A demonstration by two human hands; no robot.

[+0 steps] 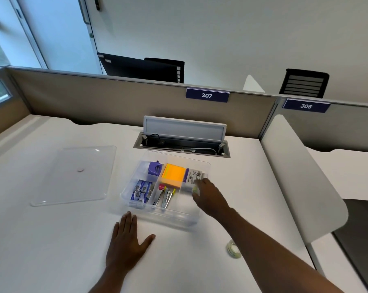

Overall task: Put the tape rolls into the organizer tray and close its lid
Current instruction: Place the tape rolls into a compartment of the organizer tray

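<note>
A clear plastic organizer tray [136,205] stands in the middle of the white desk, holding an orange note pad, a purple item, blue boxes and small tools. My right hand [208,196] reaches over the tray's right compartment, fingers closed on a small clear tape roll [196,189] with a yellowish core. A second tape roll [234,249] lies on the desk to the right, under my right forearm. The clear lid [77,176] lies flat on the desk left of the tray. My left hand [127,244] rests flat on the desk just in front of the tray, fingers spread.
An open cable hatch [182,142] with a raised flap sits behind the tray. A beige partition with labels 307 and 306 runs along the back. A white divider panel [301,176] borders the desk on the right, with a dark object beyond it.
</note>
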